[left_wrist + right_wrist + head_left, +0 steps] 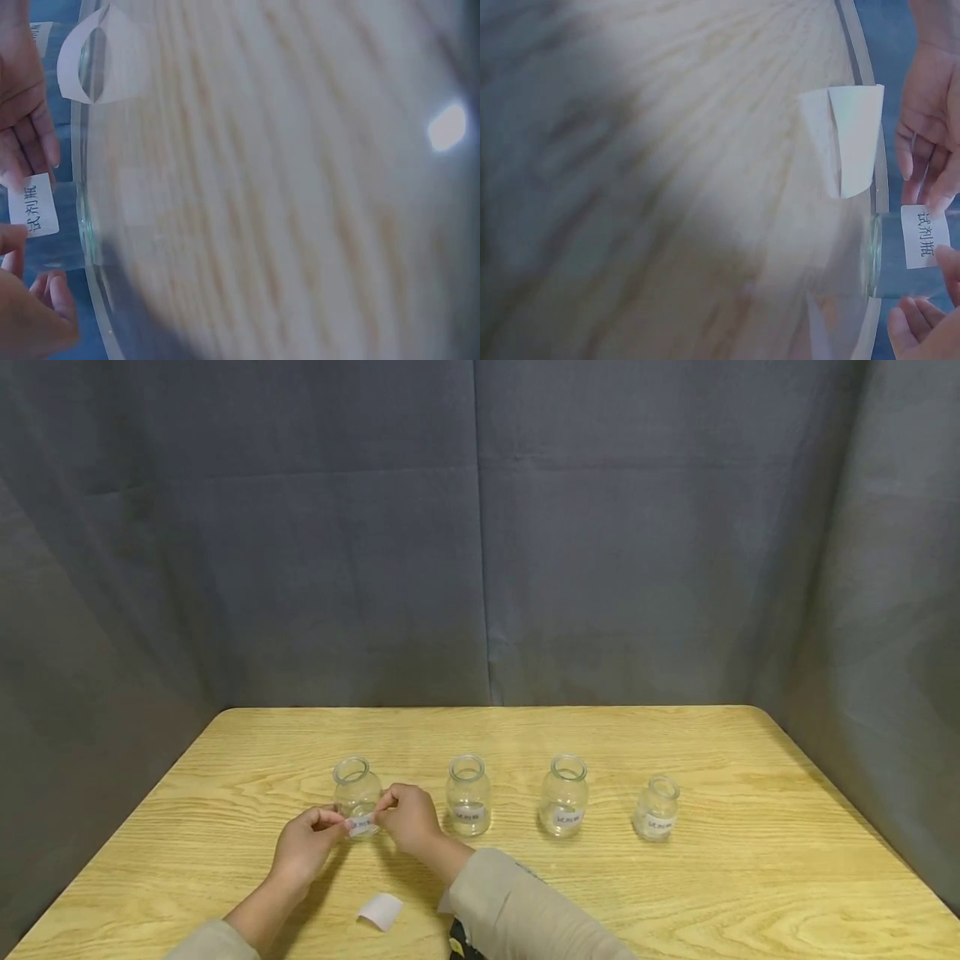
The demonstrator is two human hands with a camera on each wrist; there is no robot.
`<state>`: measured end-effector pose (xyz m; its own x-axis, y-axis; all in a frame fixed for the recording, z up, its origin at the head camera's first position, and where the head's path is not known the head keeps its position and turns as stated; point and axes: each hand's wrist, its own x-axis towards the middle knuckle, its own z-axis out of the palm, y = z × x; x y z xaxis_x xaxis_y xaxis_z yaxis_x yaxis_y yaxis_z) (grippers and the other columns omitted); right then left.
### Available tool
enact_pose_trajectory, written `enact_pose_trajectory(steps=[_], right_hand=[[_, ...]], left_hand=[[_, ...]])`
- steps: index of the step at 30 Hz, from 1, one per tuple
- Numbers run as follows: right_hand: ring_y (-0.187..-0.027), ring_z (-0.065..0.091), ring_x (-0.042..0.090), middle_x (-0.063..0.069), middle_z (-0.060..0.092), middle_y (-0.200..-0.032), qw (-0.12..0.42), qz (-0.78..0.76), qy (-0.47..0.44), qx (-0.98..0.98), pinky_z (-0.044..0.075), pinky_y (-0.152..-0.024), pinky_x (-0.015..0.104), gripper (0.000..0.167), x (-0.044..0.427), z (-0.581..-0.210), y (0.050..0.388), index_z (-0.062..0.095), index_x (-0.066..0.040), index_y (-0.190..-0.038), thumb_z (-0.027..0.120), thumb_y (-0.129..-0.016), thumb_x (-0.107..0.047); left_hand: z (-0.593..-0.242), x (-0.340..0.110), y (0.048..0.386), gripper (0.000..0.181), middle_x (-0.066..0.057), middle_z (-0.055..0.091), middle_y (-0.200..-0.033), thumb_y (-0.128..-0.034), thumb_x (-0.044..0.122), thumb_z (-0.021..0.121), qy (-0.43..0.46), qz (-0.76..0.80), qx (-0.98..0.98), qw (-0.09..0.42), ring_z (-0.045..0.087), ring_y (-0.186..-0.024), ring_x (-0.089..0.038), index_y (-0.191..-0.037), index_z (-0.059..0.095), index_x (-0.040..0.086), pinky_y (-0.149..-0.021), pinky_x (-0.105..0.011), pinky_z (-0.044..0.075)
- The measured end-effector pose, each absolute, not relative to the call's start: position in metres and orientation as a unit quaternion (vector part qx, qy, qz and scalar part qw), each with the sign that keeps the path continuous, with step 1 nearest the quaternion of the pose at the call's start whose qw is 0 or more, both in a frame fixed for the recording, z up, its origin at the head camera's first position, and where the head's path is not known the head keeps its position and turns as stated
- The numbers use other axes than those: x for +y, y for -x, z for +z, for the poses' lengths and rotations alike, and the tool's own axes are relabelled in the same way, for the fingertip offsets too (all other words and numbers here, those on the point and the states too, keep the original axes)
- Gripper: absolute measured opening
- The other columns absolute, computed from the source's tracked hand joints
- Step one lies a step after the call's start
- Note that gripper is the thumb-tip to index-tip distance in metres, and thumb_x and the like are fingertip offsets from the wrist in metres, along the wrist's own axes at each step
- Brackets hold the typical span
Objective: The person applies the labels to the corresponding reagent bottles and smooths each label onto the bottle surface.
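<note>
A white label (362,824) with handwritten-looking black characters lies across the lower front of the leftmost clear glass jar (356,789). My left hand (302,847) pinches the label's left end between thumb and fingertip. At its right end, the thumb and fingers of my right hand (408,818) pinch it. Both wrist views show the label (34,206) flat against the glass, with fingertips at each end. Three more glass jars stand to the right: one (468,793), a second (565,793) and a smaller one (657,806), each bearing a similar label.
A curled white piece of paper (381,911) lies in front of the leftmost jar. Another paper edge (445,902) shows beside the right sleeve (517,906), which partly covers a black object (462,941). Grey curtains (480,527) surround the wooden table (750,893).
</note>
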<state>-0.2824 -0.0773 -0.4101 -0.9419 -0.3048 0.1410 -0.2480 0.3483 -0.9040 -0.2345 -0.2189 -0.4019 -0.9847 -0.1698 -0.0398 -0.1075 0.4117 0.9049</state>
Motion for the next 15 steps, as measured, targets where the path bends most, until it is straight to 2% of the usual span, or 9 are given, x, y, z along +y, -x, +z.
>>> enact_pose_trajectory(steps=[6, 9, 12, 15], right_hand=[[-0.096, 0.054, 0.027, 0.011, 0.060, -0.100, 0.011, -0.533, 0.167, 0.829, 0.047, -0.073, 0.029, 0.010, -0.0787, -0.4082, 0.2821, 0.057, -0.005, -0.068, 0.065, -0.074, -0.002], [-0.090, 0.056, 0.024, 0.010, 0.061, -0.097, 0.008, -0.529, 0.170, 0.831, 0.048, -0.068, 0.025, 0.010, -0.0787, -0.4077, 0.2816, 0.057, -0.004, -0.068, 0.065, -0.073, -0.002], [-0.076, 0.057, 0.018, 0.007, 0.061, -0.087, 0.011, -0.533, 0.168, 0.829, 0.047, -0.060, 0.020, 0.011, -0.0790, -0.4076, 0.2813, 0.055, -0.004, -0.068, 0.066, -0.072, -0.001], [-0.064, 0.053, 0.011, 0.002, 0.057, -0.075, 0.016, -0.542, 0.161, 0.825, 0.045, -0.053, 0.019, 0.014, -0.0791, -0.4072, 0.2811, 0.053, -0.003, -0.071, 0.067, -0.071, -0.001]], left_hand=[[-0.4015, -0.2176, 0.2353, 0.018, -0.024, 0.042, -0.120, -0.0824, 0.008, 0.056, -0.088, -0.531, -0.842, 0.043, 0.038, -0.109, -0.037, -0.091, 0.054, -0.008, -0.081, -0.035, 0.042], [-0.4014, -0.2176, 0.2362, 0.017, -0.022, 0.048, -0.112, -0.0814, 0.009, 0.057, -0.095, -0.527, -0.843, 0.048, 0.042, -0.105, -0.034, -0.089, 0.056, -0.006, -0.076, -0.031, 0.043], [-0.4022, -0.2182, 0.2376, 0.016, -0.016, 0.052, -0.101, -0.0804, 0.008, 0.058, -0.099, -0.524, -0.845, 0.052, 0.045, -0.099, -0.030, -0.088, 0.056, -0.005, -0.072, -0.027, 0.043], [-0.4027, -0.2191, 0.2384, 0.015, -0.014, 0.053, -0.099, -0.0800, 0.008, 0.059, -0.100, -0.526, -0.843, 0.050, 0.045, -0.096, -0.028, -0.087, 0.056, -0.005, -0.071, -0.027, 0.043]])
